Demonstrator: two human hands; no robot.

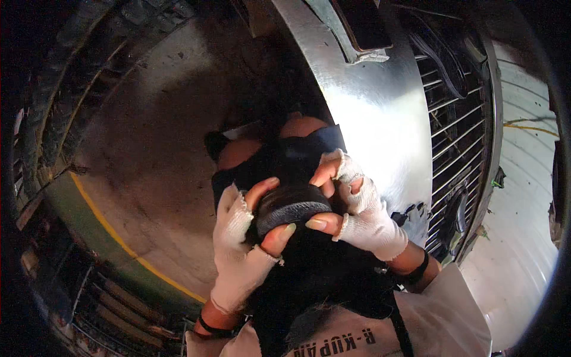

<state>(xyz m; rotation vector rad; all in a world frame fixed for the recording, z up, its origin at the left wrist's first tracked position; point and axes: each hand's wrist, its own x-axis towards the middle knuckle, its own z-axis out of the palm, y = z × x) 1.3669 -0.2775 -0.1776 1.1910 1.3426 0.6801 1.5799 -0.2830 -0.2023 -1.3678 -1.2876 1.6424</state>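
Observation:
Between my two hands, in front of my body, is a black shoe sole (292, 208), its rounded, rough-textured edge turned toward me. My left hand (245, 238) grips its left side, thumb on the near edge and fingers behind. On the other side my right hand (363, 208) pinches it the same way, its thumb close to the left one. Both hands wear white knit gloves with bare fingertips. The far part of the sole blends into the dark clothing behind it.
To my right stands a shiny metal table (375, 101) with a dark flat device (364, 27) at its far end. Beyond it, a wire rack (455, 143) bears dark sole-like pieces (440, 56). Dark shelving (53, 101) lines the left; a yellow line (128, 253) crosses the floor.

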